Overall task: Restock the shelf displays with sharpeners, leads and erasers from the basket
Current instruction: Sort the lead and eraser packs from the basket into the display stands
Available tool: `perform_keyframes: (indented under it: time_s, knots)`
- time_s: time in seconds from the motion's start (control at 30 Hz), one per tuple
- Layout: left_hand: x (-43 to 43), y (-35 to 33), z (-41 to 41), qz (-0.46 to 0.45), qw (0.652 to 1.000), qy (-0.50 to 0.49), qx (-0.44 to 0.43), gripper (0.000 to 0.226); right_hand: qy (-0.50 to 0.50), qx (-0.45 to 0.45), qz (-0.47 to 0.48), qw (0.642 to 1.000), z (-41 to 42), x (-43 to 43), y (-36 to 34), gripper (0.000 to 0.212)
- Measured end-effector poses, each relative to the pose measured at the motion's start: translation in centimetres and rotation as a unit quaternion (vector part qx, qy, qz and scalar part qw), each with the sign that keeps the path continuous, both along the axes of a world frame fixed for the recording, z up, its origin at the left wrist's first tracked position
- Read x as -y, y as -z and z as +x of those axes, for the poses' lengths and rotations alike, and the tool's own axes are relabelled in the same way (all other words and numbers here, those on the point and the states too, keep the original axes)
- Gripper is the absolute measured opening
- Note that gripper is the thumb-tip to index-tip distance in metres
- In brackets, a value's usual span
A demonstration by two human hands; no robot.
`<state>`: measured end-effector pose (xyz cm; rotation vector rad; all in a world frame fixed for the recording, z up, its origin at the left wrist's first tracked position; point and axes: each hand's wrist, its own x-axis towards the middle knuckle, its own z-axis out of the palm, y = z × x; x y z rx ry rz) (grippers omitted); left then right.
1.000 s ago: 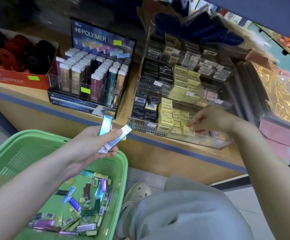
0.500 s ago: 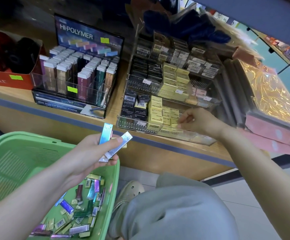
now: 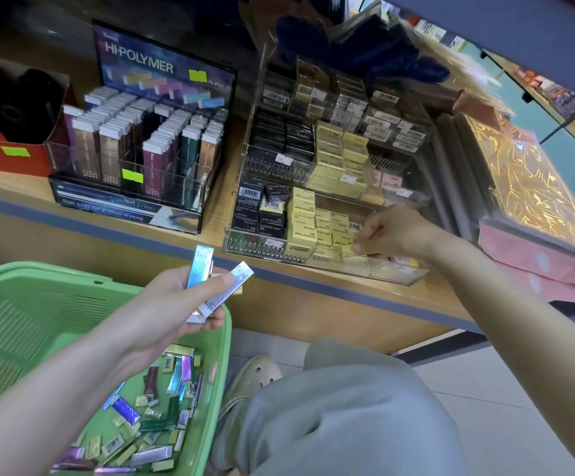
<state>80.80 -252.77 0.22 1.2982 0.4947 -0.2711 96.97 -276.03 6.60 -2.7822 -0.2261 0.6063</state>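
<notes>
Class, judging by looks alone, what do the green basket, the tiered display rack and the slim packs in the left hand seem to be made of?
Green basket: moulded plastic, matte, with slotted walls. Tiered display rack: clear acrylic, probably; the boxes show through its glossy front. Slim packs in the left hand: likely card or plastic sleeves with a holographic foil finish, given their iridescent blue-silver sheen.

Wooden shelf (image 3: 83, 235) with blue-grey edge strip; pale tiled floor (image 3: 506, 389) below (upper shelves blurred).
</notes>
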Motion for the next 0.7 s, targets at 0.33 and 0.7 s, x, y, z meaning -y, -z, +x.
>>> perform_keyframes:
  time_s: [0.33,0.7]
  knots:
    - [0.3,0.3,0.3,-0.008,1.0,-0.002,-0.001,0.02,0.003,0.095,0.067,0.993,-0.3,0.5,2.5,0.018]
    - [1.4,-0.7,0.4,-0.068,0.997,-0.002,0.035,0.018,-0.067,0.202,0.224,0.951,-6.8,-3.3,1.2,0.008]
